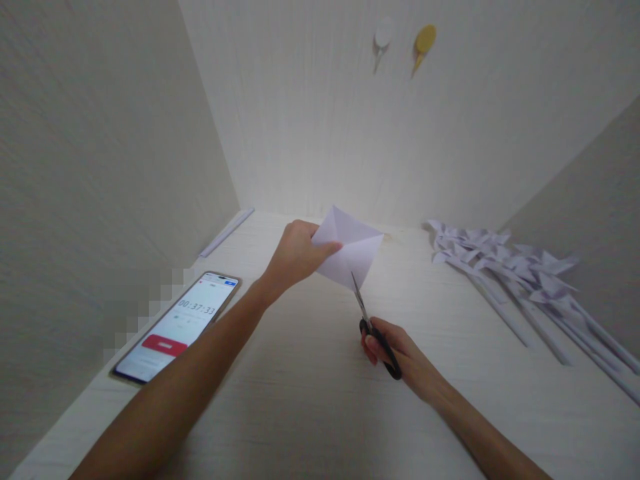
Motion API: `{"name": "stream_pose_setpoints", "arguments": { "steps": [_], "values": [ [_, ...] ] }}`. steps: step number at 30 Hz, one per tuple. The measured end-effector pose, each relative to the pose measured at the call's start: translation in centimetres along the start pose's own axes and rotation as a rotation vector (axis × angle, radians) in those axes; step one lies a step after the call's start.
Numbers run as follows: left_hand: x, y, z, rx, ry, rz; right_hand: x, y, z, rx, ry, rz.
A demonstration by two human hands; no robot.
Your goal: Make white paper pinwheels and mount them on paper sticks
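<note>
My left hand (303,252) pinches a square sheet of white paper (353,250) by its left corner, thumb on top. Diagonal creases cross the paper, which is held up above the table. Black-handled scissors (368,319) are gripped in my right hand (393,347), the fingers through and around the handles. Their blades point up and away from me and meet the paper's near corner. Whether the blades have cut into the paper, I cannot tell.
A phone (180,327) showing a timer lies at the left, partly behind my left forearm. Several white paper pinwheels (495,260) on paper sticks are piled at the right. A paper strip (227,232) lies by the left wall. Two hooks (425,40) hang on the back wall (320,120).
</note>
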State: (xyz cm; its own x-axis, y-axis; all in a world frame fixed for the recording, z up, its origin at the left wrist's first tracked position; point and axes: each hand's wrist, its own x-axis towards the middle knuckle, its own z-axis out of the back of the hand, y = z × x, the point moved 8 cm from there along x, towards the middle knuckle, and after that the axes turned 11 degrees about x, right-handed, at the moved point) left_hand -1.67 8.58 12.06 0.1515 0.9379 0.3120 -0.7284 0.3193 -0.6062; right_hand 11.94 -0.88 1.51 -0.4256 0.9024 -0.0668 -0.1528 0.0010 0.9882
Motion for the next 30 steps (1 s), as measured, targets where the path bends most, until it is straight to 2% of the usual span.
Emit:
{"name": "stream_pose_setpoints", "arguments": {
  "steps": [30],
  "values": [
    [0.09,-0.25,0.25,0.056,-0.027,-0.018,0.1,-0.45,0.26,-0.002,0.003,0.021]
  ]
}}
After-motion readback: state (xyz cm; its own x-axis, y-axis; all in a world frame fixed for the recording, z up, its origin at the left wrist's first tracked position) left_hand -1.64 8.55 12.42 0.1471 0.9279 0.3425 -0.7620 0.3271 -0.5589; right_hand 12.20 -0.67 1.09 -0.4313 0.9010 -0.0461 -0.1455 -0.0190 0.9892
